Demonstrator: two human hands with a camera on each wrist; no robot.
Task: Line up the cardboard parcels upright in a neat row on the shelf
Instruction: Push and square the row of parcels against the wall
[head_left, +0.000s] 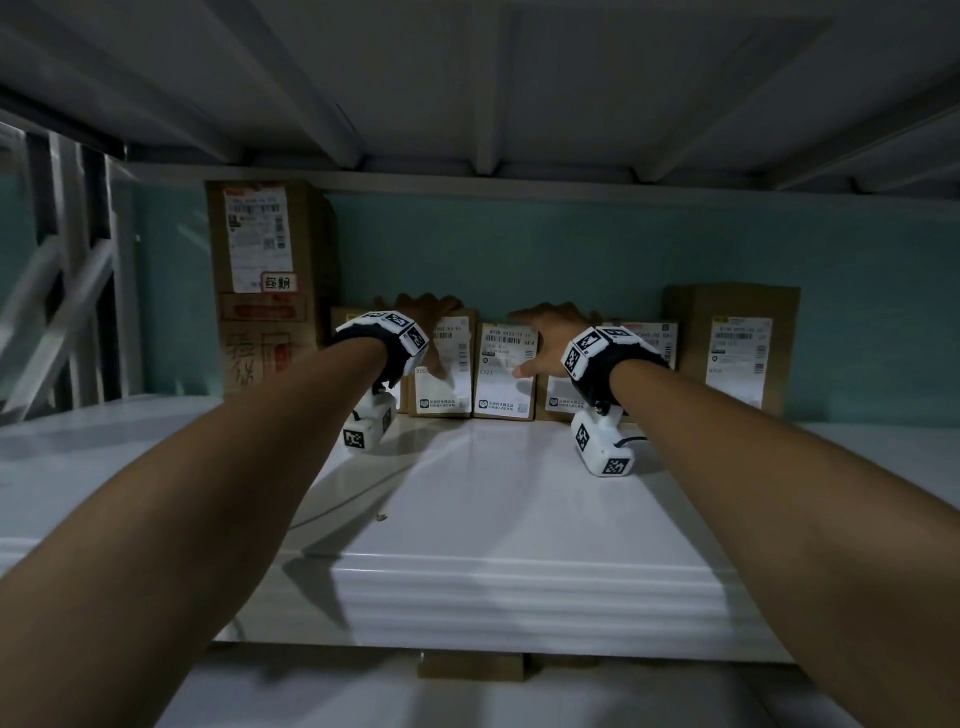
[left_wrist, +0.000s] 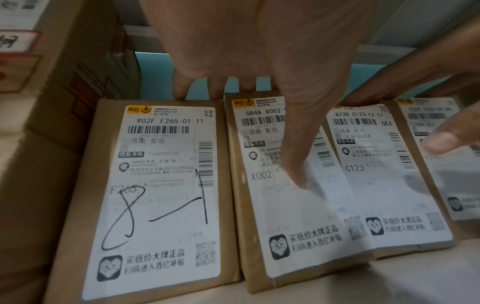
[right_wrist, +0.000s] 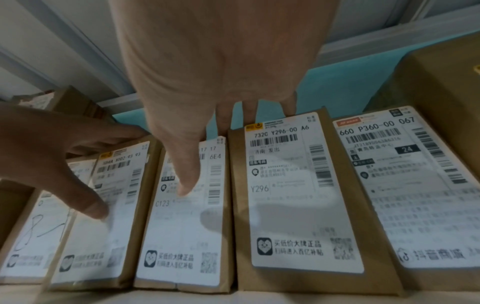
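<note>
Head view — brown cardboard parcels (head_left: 505, 370) upright, white barcode labels facing out.

The head view is dim and bluish, darkest under the upper shelf board, while the white shelf (head_left: 498, 483) catches a soft sheen with long forearm shadows across it. Its edges bend from wide-angle distortion, and the frame posts at far left smear with blur. Both wrist views are brighter but soft: label print is readable near centre and blurs toward the corners, and thumb shadows fall on the white labels (right_wrist: 298, 197).
</note>
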